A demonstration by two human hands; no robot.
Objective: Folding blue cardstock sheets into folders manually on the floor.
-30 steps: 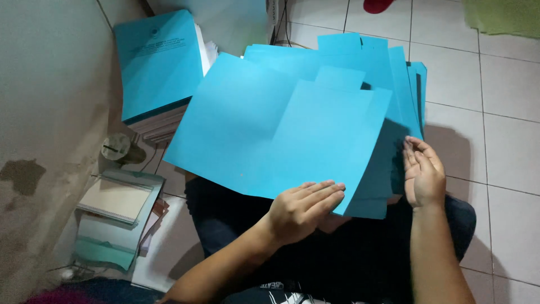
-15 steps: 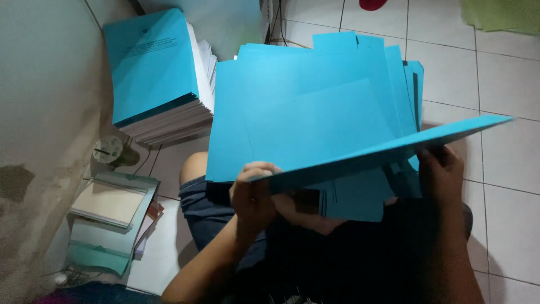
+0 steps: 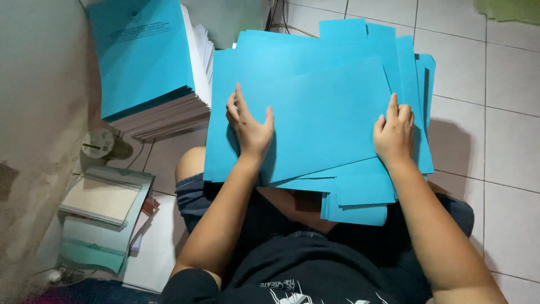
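Left hand (image 3: 247,126) and right hand (image 3: 394,132): flat, open on top blue sheet (image 3: 326,112) | one loose pile, uncountable | one bound stack (image 3: 149,62) upper left

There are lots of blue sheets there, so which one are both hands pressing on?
The topmost blue sheet, tilted across the loose pile on the lap. The left hand and right hand lie flat on it; the others only peek out beneath.

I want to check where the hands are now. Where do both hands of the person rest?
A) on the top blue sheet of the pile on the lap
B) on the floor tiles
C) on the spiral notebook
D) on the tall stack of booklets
A: the left hand and the right hand both lie flat on the top blue sheet.
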